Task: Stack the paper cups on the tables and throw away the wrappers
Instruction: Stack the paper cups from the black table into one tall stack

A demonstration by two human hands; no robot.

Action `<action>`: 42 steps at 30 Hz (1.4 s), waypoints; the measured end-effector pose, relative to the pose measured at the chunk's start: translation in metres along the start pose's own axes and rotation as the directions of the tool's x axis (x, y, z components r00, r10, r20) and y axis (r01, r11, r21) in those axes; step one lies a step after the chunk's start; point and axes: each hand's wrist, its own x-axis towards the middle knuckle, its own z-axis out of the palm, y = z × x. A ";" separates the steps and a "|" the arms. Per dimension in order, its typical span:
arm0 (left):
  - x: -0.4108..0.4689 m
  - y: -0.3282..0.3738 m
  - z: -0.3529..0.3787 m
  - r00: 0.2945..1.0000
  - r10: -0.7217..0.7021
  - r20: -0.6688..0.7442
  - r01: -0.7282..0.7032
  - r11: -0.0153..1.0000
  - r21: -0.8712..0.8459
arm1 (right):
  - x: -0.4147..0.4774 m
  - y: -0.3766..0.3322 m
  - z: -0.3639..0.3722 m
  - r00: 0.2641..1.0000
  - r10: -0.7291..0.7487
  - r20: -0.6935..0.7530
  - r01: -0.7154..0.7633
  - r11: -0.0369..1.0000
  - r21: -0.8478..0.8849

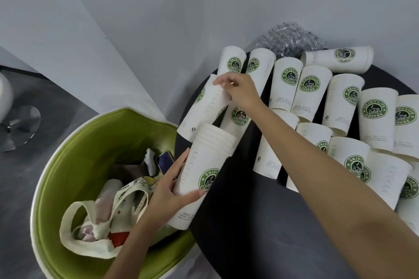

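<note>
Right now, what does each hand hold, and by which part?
The left hand grips the stack round its middle; the right hand pinches a cup near its narrow end.

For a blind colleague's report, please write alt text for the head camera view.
A person's left hand holds a stack of paper cups while the right hand pinches the base of another cup at the edge of a dark round table. Many more cups stand upside down there, beside a green chair holding a tote bag.
</note>
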 end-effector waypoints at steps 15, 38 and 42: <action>-0.015 0.006 0.003 1.000 -0.019 -0.022 0.019 1.000 -0.001 | -0.041 -0.023 -0.065 0.948 -0.077 -0.310 0.120 0.985 0.124; -0.016 0.033 0.017 0.997 0.040 0.073 -0.045 0.997 0.064 | -0.122 -0.029 -0.027 0.999 -0.041 0.032 0.036 0.988 0.147; -0.015 0.037 0.021 0.993 0.037 0.113 -0.039 0.999 0.015 | -0.128 -0.029 -0.017 0.999 0.001 0.033 -0.005 0.993 0.122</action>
